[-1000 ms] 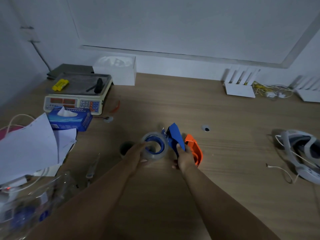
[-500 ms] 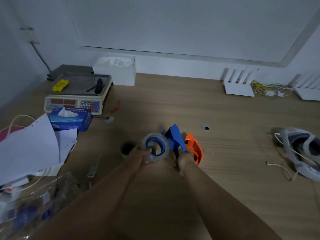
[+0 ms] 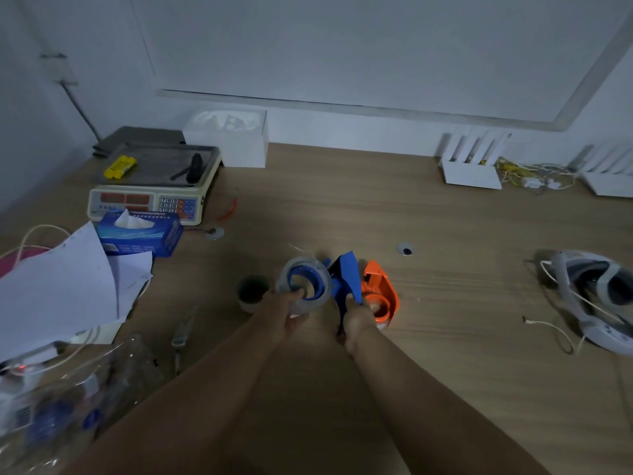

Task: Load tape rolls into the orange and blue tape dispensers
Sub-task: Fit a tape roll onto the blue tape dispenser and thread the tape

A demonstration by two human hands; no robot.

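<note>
Tissue [image 3: 124, 219] is seen standing out of the blue tissue box [image 3: 138, 234] near the left edge of the tabletop [image 3: 445, 269]. A yellow object [image 3: 120, 166] and a black object [image 3: 196, 166] are carried on the pan of the scale [image 3: 154, 186] behind it. Toward the middle of the front edge, a clear tape roll [image 3: 318, 293] is gripped by the left hand [image 3: 282, 311], fingers curled over its rim, and a blue hub is seen inside its core. The blue dispenser [image 3: 347, 279] is held tilted in the right hand [image 3: 356, 320], fingers wrapped round its handle. The orange dispenser [image 3: 380, 286] is seen just beside it on the right. A dark tape roll [image 3: 252, 293] is set just left of the left hand.
</note>
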